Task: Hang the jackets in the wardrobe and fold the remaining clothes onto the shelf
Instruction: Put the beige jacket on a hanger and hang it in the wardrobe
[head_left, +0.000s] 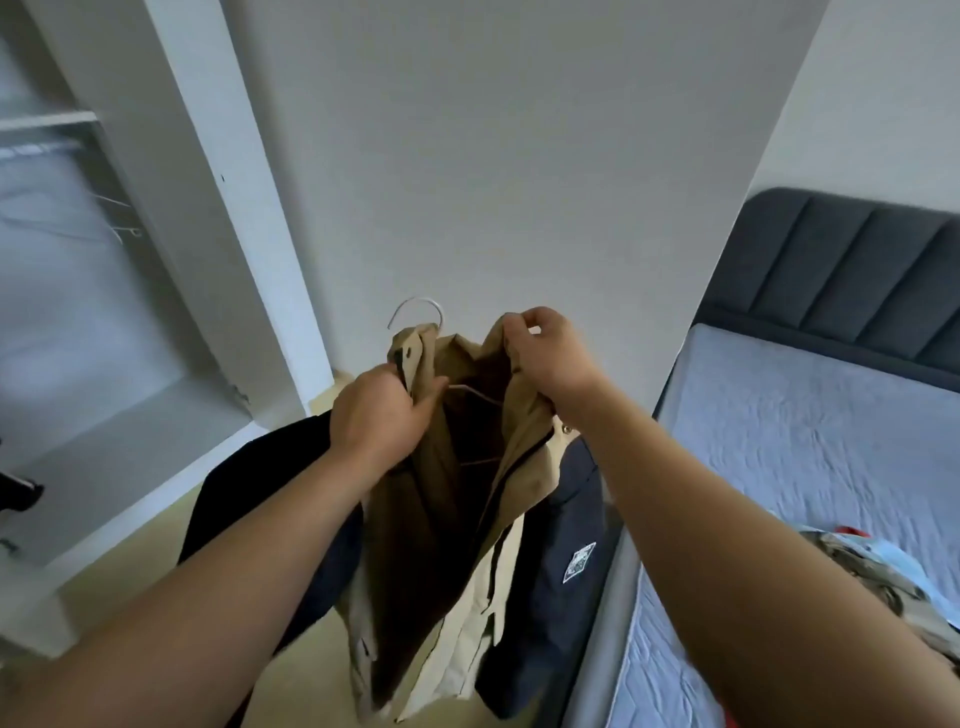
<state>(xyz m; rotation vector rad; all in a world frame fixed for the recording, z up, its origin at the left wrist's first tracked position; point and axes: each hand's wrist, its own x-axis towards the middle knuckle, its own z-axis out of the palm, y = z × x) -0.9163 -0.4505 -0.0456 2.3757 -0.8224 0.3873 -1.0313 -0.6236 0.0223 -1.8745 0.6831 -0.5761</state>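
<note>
A tan jacket (457, 519) with dark navy sleeves hangs in the air in front of me, its front spread apart. My left hand (379, 410) grips its left front edge below the collar. My right hand (550, 353) pinches the right side of the collar, higher up. A white hanger sits inside the jacket; its hook (418, 309) sticks up above the collar and part of its bar shows between the two fronts. The open wardrobe (104, 291) stands to the left, with a rail (41, 150) and several bare hangers (111, 218).
A bed with a pale blue sheet (805, 467) and a dark padded headboard (857, 270) is on the right. Crumpled clothes (872, 571) lie on its near edge. A white wall panel (493, 182) is straight ahead. A dark object (21, 491) pokes in at the far left.
</note>
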